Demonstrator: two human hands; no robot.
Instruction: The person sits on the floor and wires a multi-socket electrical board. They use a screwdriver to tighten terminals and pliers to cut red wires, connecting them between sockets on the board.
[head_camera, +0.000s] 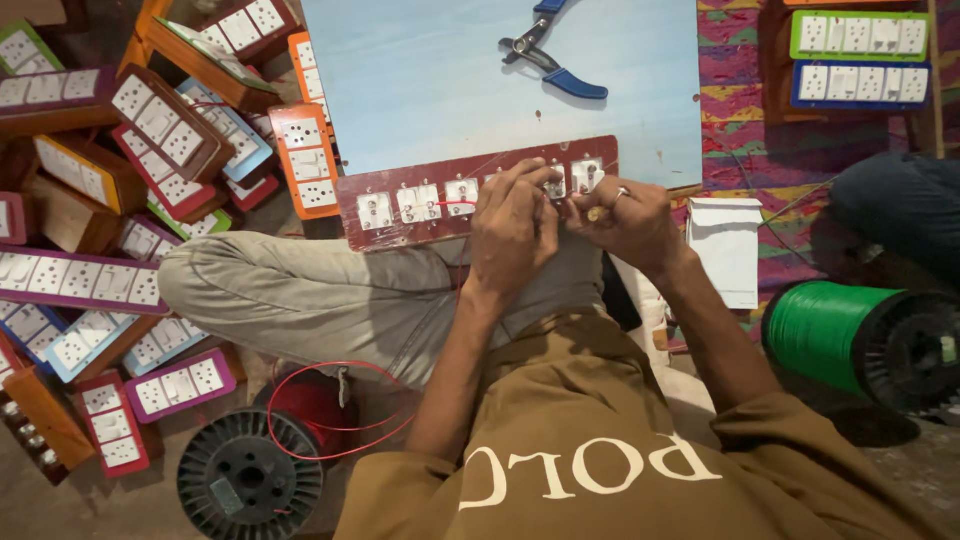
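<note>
Both hands meet on a dark red switch board (420, 205) on the lap. Left hand (512, 228) curls its fingers tight on the board's edge, right hand (628, 222) pinches something small beside it. Blue pliers (548, 55) lie beyond the hands on the blue surface (420, 90)

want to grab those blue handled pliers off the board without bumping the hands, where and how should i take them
Probably best by the lower blue handle, coming from the right, far side of the light blue board. The pliers lie flat, handles splayed apart, jaws pointing left. Both the left hand and right hand work nearer, on the maroon switch panel.
</note>
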